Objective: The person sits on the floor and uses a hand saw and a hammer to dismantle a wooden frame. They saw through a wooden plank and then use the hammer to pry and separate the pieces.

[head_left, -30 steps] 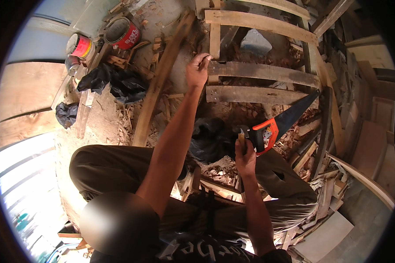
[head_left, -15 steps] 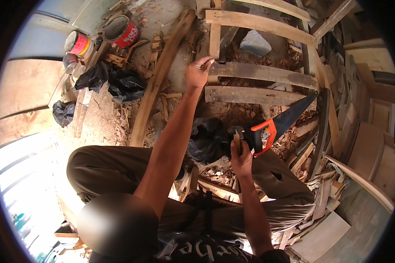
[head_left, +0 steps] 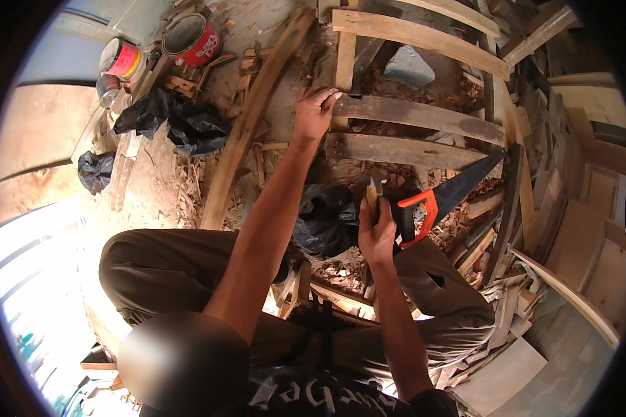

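My left hand (head_left: 314,115) is pinched at the left end of a dark weathered slat (head_left: 424,117), where it meets the upright of a wooden frame (head_left: 417,38). Whatever lies between its fingertips is too small to make out. My right hand (head_left: 378,233) grips a hammer (head_left: 374,198) by its wooden handle, the metal head pointing up and away from me. Beside that hand a handsaw (head_left: 459,189) with an orange and black handle leans against the frame, blade toward the far right. A second worn slat (head_left: 403,150) crosses the frame just nearer to me.
Black plastic bags lie near my knees (head_left: 323,222) and at the left (head_left: 195,128). A red can (head_left: 200,48) and a smaller can (head_left: 120,59) stand at the far left. One long plank (head_left: 254,121) runs beside my left arm. Wood chips (head_left: 163,181) litter the floor.
My right hand has lifted the hammer slightly up and away from me, turning its head more upright. My left hand stays at the slat's end, its fingers a little shifted.
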A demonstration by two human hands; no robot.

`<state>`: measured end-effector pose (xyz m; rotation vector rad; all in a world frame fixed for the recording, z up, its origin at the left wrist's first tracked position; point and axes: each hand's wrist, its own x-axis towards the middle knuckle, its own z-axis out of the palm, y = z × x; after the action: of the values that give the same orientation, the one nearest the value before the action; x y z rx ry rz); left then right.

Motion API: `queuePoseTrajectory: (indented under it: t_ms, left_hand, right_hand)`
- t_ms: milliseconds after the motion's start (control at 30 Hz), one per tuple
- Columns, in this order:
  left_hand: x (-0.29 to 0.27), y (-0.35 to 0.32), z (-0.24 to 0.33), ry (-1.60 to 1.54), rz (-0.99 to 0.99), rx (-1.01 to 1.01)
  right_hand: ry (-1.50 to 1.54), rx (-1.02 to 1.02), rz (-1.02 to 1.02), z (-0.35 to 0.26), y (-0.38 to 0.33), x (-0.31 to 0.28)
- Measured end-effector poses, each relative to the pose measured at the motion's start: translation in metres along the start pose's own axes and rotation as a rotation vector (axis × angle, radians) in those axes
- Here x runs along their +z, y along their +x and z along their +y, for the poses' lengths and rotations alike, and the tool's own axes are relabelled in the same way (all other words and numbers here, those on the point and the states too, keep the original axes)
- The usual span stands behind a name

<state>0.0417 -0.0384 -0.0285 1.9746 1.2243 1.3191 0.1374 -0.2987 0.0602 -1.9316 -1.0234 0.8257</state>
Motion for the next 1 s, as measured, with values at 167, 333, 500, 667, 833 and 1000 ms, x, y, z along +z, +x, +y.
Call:
queuePoseTrajectory:
  t_ms: [167,333,500,667,833,1000]
  left_hand:
    - [0.002,0.001,0.008,0.081,-0.051,0.005]
    - [0.001,0.0,0.003,0.109,-0.059,0.061]
    - [0.003,0.0,0.012,0.038,-0.002,0.021]
    - [0.002,-0.004,0.008,0.037,-0.03,-0.012]
    - [0.003,-0.005,0.007,0.011,-0.002,-0.005]
    - [0.008,-0.003,0.004,0.027,0.015,0.032]
  right_hand:
    - [0.164,0.046,0.038,-0.038,0.046,0.016]
    - [-0.036,-0.197,0.055,-0.072,0.09,0.024]
    - [-0.129,-0.293,0.018,-0.066,0.127,0.03]
    - [-0.122,-0.345,0.01,-0.06,0.136,0.04]
    - [-0.124,-0.336,0.05,-0.062,0.137,0.045]
    - [-0.24,-0.335,-0.003,-0.054,0.143,0.043]
